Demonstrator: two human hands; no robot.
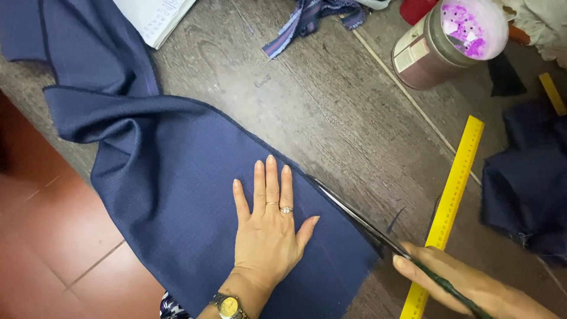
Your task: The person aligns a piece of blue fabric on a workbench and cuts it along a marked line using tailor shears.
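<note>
Here the navy blue fabric [177, 195] lies flat on the wooden table [331, 112], its left part hanging over the near edge. It looks soft and light, easy to shift, so the left hand [269, 230], fingers spread, presses it flat. The right hand [466, 283] is closed around the scissors [360, 221] at the fabric's right edge. The yellow ruler [449, 207] lies just right; far room is open.

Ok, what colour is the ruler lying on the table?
Bright yellow; the ruler shows best in the head view, beside the right hand.
</note>
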